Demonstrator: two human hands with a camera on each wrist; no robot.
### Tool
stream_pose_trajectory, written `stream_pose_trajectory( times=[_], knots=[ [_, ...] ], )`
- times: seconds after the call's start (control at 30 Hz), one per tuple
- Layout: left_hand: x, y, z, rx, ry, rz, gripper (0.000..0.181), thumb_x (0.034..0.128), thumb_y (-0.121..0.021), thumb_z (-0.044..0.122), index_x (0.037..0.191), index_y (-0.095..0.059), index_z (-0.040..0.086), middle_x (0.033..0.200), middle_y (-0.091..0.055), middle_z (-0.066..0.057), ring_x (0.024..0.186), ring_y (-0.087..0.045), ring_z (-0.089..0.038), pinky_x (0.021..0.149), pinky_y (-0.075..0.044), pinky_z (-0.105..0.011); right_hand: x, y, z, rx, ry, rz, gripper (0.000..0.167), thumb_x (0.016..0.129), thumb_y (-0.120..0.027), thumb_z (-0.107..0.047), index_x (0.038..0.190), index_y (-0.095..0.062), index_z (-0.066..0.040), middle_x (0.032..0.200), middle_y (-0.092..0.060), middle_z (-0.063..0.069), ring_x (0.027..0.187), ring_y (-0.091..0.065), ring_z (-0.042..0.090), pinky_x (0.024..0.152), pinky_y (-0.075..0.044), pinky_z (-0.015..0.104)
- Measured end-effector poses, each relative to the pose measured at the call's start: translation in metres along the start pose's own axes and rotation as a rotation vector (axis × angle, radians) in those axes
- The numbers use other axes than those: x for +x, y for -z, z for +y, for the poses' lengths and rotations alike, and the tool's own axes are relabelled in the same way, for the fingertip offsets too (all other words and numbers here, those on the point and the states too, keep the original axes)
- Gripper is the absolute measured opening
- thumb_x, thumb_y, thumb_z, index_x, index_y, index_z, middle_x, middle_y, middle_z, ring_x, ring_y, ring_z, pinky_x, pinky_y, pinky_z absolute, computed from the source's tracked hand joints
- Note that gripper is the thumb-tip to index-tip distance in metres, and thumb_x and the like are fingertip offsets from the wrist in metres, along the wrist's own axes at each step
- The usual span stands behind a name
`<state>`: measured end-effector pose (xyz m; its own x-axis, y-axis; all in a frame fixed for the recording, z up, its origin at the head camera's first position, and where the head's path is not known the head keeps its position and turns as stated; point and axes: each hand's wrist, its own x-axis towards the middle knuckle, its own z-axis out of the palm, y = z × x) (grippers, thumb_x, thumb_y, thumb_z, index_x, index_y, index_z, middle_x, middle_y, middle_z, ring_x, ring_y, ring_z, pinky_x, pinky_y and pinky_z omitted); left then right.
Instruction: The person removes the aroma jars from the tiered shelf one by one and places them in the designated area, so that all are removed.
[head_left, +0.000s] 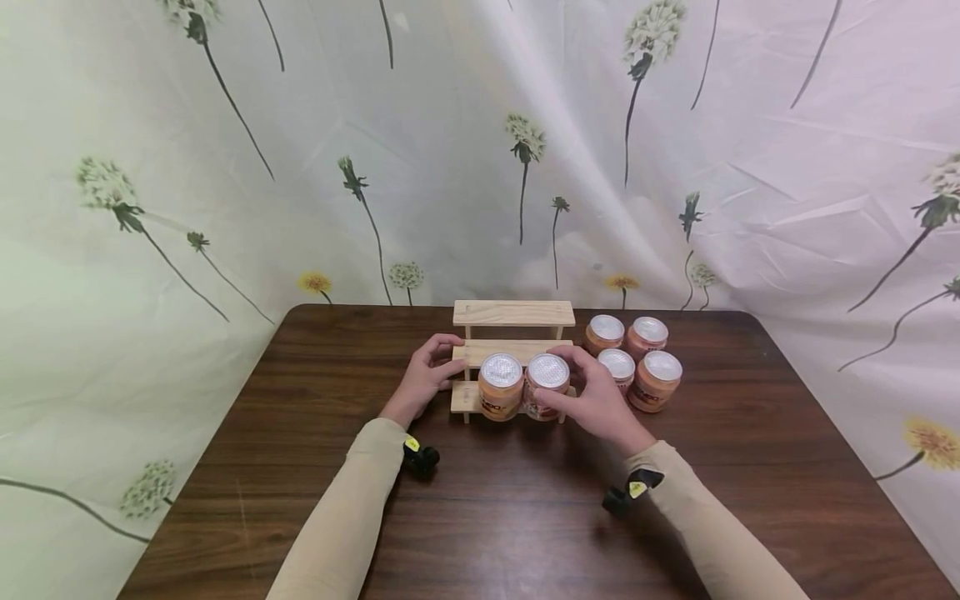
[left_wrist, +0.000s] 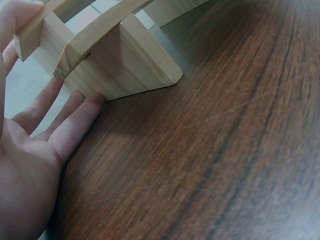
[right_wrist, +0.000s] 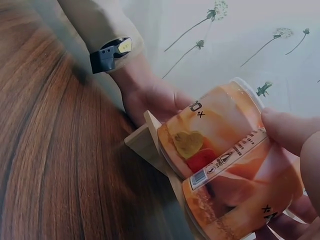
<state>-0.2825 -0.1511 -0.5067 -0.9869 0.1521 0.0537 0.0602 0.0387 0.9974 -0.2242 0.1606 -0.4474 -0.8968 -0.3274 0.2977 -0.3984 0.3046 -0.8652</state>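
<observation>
Now I've got the left hand gripping the left end of the wooden rack, and my right hand curls round an orange jar at the right of the rack's bottom shelf. A second jar sits right beside it there; four more jars cluster right of the rack.

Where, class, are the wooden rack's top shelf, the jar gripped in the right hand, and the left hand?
Top shelf (head_left: 513,313), head view: middle of its upper face.
Gripped jar (head_left: 547,379), head view: on its lid.
Left hand (head_left: 422,379), head view: back of the hand.
</observation>
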Motion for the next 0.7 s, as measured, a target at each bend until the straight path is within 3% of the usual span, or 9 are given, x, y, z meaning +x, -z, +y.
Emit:
stream_pose_trajectory(
  times=[0.4,0.7],
  knots=[
    [0.000,0.002,-0.002,0.014,0.000,0.012,0.034,0.1002,-0.074,0.016,0.132,-0.061,0.014,0.139,-0.055,-0.017,0.112,-0.060,-0.026,0.076,-0.059,-0.033,-0.006,-0.005,-0.004,0.096,-0.048,0.049,0.055,0.082,-0.092,-0.010,0.128,-0.062,-0.008,0.119,-0.069,0.010,0.109,-0.065,0.024,0.105,-0.048,0.051],
    [0.000,0.002,-0.001,0.011,0.001,0.015,0.035,0.1004,-0.074,0.015,0.133,-0.061,0.012,0.140,-0.055,-0.017,0.110,-0.060,-0.025,0.075,-0.058,-0.030,-0.017,-0.001,-0.005,0.123,-0.063,0.072,0.057,0.078,-0.093,-0.007,0.126,-0.064,-0.008,0.116,-0.069,0.011,0.106,-0.066,0.020,0.098,-0.051,0.033]
  ],
)
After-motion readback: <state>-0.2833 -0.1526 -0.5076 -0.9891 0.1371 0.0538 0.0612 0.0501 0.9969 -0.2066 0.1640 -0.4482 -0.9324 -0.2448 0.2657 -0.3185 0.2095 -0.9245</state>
